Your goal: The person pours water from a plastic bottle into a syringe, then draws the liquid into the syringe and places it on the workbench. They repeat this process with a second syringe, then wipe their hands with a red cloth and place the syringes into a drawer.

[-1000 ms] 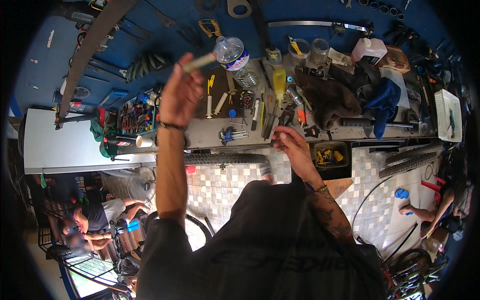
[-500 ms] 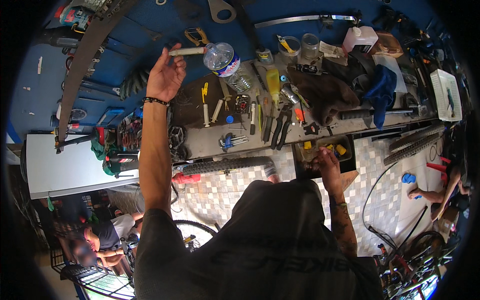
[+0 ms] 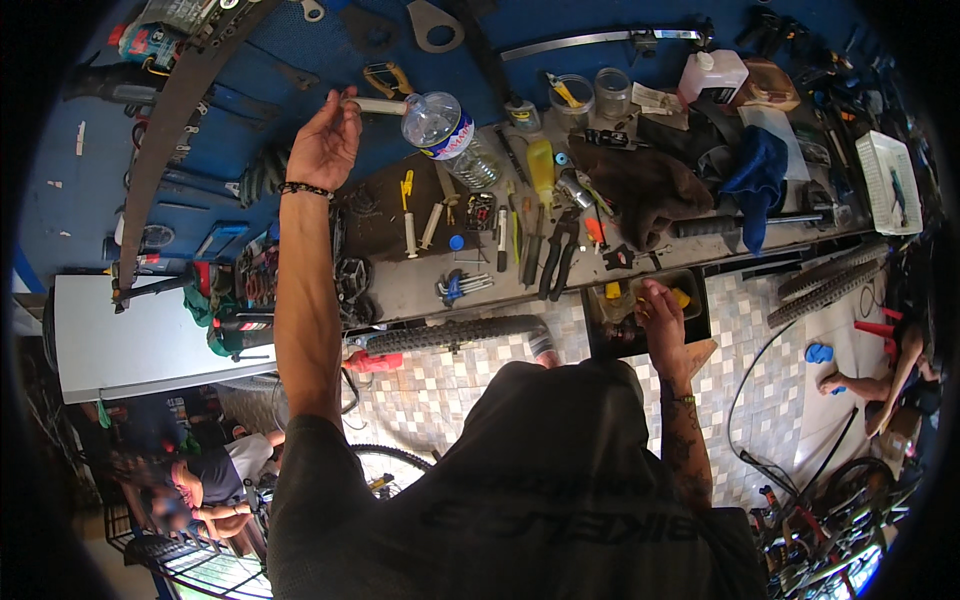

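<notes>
My left hand [image 3: 326, 145] is raised above the bench, its fingers closed round the end of a pale syringe [image 3: 380, 106]. The syringe lies nearly level, its front end at the neck of a clear plastic bottle [image 3: 478, 166] with a blue label. Whether the tip is inside the neck is hard to see. My right hand [image 3: 665, 325] is over an open drawer [image 3: 612, 345] below the bench edge, fingers curled together. Anything between those fingers is too small to make out. Yellow pieces [image 3: 682, 298] lie in the drawer beside it.
Two more syringes [image 3: 431, 226], a blue cap [image 3: 457, 242], hex keys [image 3: 464, 287], black-handled pliers [image 3: 558, 258] and a brown cloth [image 3: 650, 195] lie on the bench. A bicycle tyre [image 3: 455, 329] sits below its edge. Other people are at lower left and far right.
My right hand has shifted slightly up and its fingers have curled in more over the drawer. My left hand still holds the syringe at the bottle, with its wrist a little lower.
</notes>
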Demonstrator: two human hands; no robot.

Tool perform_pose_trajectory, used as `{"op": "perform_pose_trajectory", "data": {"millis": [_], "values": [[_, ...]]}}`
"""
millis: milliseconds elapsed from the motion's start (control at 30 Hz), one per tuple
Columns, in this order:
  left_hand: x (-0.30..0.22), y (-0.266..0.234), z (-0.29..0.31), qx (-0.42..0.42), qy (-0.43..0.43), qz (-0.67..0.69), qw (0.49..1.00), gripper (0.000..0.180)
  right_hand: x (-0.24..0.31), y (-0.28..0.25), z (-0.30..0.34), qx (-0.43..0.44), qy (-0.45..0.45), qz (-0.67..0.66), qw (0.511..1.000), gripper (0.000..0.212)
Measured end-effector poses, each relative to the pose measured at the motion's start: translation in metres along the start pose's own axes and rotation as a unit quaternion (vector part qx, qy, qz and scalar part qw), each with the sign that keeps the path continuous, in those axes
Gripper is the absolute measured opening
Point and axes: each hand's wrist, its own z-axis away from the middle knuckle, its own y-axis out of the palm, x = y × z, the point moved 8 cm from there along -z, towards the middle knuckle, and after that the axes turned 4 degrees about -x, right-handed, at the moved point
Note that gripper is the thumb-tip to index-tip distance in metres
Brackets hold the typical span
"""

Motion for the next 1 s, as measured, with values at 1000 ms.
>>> {"op": "perform_pose_trajectory", "data": {"millis": [1000], "values": [[-0.041, 0.079, 0.028, -0.182, 0.392, -0.710, 0.556, 0.027, 0.129, 0.490, -0.069, 0.147, -0.587, 0.452, 0.656, 0.042]]}}
